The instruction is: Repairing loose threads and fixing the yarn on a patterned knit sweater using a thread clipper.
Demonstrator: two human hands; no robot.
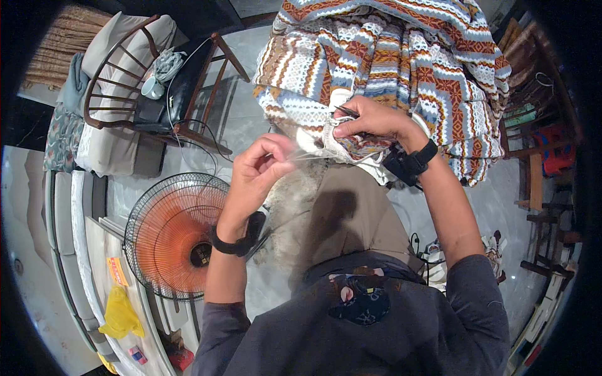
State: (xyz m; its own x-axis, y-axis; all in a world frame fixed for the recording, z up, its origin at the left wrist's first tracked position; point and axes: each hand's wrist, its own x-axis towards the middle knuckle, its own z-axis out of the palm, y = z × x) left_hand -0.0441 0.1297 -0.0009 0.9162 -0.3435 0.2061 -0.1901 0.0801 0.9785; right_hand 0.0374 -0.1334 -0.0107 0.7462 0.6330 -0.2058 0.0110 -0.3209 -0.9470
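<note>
My left hand pinches pale threads that stretch to the white edge of a knitted piece. In my right hand is a bunched edge of patterned knit fabric, along with a small dark tool whose tip shows between thumb and fingers; its kind cannot be told. The large patterned knit fabric, in brown, white, grey and orange, lies heaped just beyond my hands. Its near edge hangs by my knees.
An electric fan with orange blades stands at the left. Beyond it, a wooden chair holds a white mug and a bundle of grey cord or cloth. Cables run beside the chair. A yellow bag lies on a pale surface lower left. Red stools stand far right.
</note>
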